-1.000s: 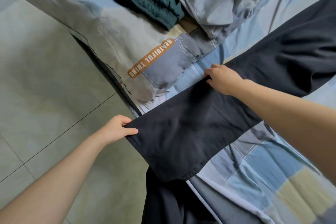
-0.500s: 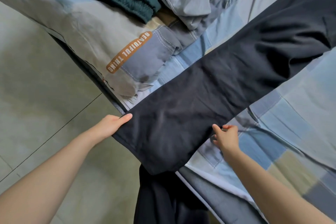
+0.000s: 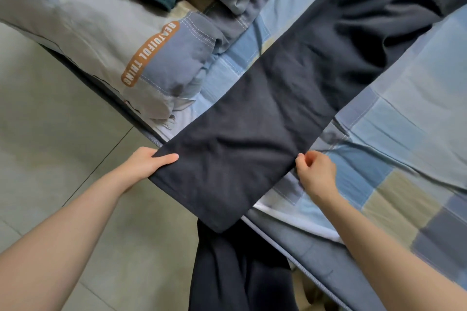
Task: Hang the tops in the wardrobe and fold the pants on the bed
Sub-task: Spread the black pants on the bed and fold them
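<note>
Dark cotton pants (image 3: 265, 118), laid diagonally across the patchwork bed (image 3: 404, 134), hem overhanging its edge; left hand (image 3: 144, 166) pinching one side, right hand (image 3: 314, 174) nipping the other; best lifted evenly, seams aligned, before folding.

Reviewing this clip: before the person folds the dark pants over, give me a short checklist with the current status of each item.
1. Left hand has a grip on the near edge of the dark navy cotton pants: ok.
2. Right hand pinches the opposite edge: ok.
3. Leg lies flat between the hands: ok, only light creases.
4. Upper part of the pants smoothed: not ok, it is rumpled toward the top right.
5. Leg end fully on the blue patchwork bed cover: not ok, it overhangs the bed edge.
6. Waistband aligned: cannot tell, out of frame.
</note>
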`<control>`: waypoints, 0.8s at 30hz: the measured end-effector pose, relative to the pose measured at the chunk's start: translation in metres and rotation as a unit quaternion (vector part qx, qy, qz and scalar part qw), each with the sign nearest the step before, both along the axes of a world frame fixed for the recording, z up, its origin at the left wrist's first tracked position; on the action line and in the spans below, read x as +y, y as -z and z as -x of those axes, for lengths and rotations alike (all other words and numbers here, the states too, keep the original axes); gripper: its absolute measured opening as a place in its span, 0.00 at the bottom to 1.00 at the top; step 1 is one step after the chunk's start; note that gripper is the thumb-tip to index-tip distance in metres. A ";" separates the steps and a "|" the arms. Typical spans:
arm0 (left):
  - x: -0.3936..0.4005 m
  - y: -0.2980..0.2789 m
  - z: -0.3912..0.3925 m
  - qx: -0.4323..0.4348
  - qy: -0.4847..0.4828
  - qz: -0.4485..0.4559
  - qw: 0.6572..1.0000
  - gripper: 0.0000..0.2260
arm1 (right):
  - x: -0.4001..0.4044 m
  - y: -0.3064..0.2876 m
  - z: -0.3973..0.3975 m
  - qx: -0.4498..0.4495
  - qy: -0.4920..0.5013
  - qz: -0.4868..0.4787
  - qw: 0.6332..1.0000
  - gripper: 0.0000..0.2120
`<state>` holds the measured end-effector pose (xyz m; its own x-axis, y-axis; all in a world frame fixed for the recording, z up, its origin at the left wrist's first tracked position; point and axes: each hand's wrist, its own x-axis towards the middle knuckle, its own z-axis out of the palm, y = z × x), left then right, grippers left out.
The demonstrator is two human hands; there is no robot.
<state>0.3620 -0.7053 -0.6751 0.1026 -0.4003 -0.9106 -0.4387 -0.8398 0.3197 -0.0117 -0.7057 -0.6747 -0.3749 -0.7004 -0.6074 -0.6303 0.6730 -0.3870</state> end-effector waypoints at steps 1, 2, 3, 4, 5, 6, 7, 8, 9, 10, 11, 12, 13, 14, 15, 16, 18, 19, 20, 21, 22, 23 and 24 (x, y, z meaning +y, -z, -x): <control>-0.001 0.000 0.000 -0.002 0.015 0.009 1.000 0.12 | 0.003 0.001 0.006 0.016 0.005 0.002 1.000 0.15; -0.002 0.000 0.002 -0.005 0.030 0.018 0.999 0.11 | 0.006 -0.001 0.009 -0.031 0.056 -0.011 0.998 0.13; -0.002 0.001 0.004 -0.009 0.041 0.026 0.999 0.10 | 0.009 -0.003 0.010 -0.114 0.126 -0.029 0.985 0.10; -0.002 0.001 0.006 -0.015 0.041 0.030 0.999 0.10 | 0.011 -0.004 0.008 -0.197 0.184 -0.063 0.961 0.08; -0.002 0.002 0.007 -0.019 0.038 0.031 0.999 0.10 | 0.013 -0.005 0.004 -0.266 0.226 -0.098 0.932 0.07; -0.002 0.003 0.007 -0.021 0.035 0.028 0.999 0.11 | 0.016 -0.008 -0.001 -0.302 0.230 -0.133 0.916 0.08; -0.001 0.003 0.006 -0.022 0.030 0.022 0.999 0.11 | 0.020 -0.008 -0.006 -0.323 0.227 -0.158 0.905 0.10; 0.001 0.001 0.005 -0.019 0.022 0.016 0.999 0.11 | 0.026 -0.008 -0.011 -0.332 0.215 -0.168 0.903 0.11; 0.003 0.000 0.002 -0.010 0.003 0.009 1.000 0.10 | 0.033 -0.009 -0.016 -0.343 0.204 -0.172 0.901 0.10; 0.005 -0.001 -0.002 0.005 -0.025 0.005 1.000 0.10 | 0.040 -0.010 -0.021 -0.353 0.188 -0.181 0.899 0.08; 0.007 -0.003 -0.006 0.020 -0.058 0.002 0.998 0.10 | 0.046 -0.008 -0.024 -0.356 0.172 -0.191 0.898 0.06; 0.009 -0.004 -0.010 0.029 -0.079 0.002 0.996 0.11 | 0.050 -0.008 -0.027 -0.348 0.156 -0.194 0.904 0.06; 0.012 -0.003 -0.012 0.025 -0.081 0.004 0.996 0.11 | 0.052 -0.006 -0.031 -0.335 0.155 -0.189 0.910 0.07; 0.013 -0.003 -0.013 0.008 -0.053 0.004 0.999 0.12 | 0.053 -0.004 -0.035 -0.318 0.171 -0.179 0.915 0.09; 0.014 -0.001 -0.013 -0.024 -0.004 0.006 1.000 0.14 | 0.053 0.000 -0.037 -0.301 0.190 -0.172 0.919 0.12; 0.015 0.002 -0.011 -0.068 0.059 0.007 0.996 0.17 | 0.051 0.003 -0.038 -0.284 0.205 -0.169 0.921 0.13; 0.010 0.007 -0.002 -0.167 0.178 0.003 0.970 0.17 | 0.047 0.007 -0.040 -0.259 0.194 -0.175 0.930 0.13; 0.006 0.005 0.004 -0.219 0.218 -0.006 0.951 0.14 | 0.045 0.010 -0.040 -0.248 0.161 -0.186 0.937 0.11; -0.001 -0.002 0.015 -0.274 0.257 -0.011 0.927 0.07 | 0.041 0.011 -0.037 -0.242 0.129 -0.191 0.942 0.08; -0.007 -0.009 0.027 -0.329 0.284 -0.005 0.900 0.04 | 0.034 0.010 -0.033 -0.235 0.110 -0.191 0.947 0.07; -0.011 -0.014 0.039 -0.376 0.306 0.020 0.874 0.11 | 0.026 0.010 -0.026 -0.233 0.111 -0.184 0.948 0.05; -0.020 -0.018 0.054 -0.390 0.328 0.078 0.857 0.14 | 0.014 0.010 -0.017 -0.235 0.127 -0.170 0.949 0.04; -0.025 -0.022 0.069 -0.370 0.335 0.155 0.853 0.14 | 0.002 0.010 -0.007 -0.235 0.151 -0.153 0.948 0.03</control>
<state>0.2931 -0.7303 -0.6529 0.2572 -0.8042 -0.5358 -0.9645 -0.2475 -0.0916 -0.0048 -0.7039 -0.6849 -0.1684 -0.3685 -0.9142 -0.1974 0.9213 -0.3350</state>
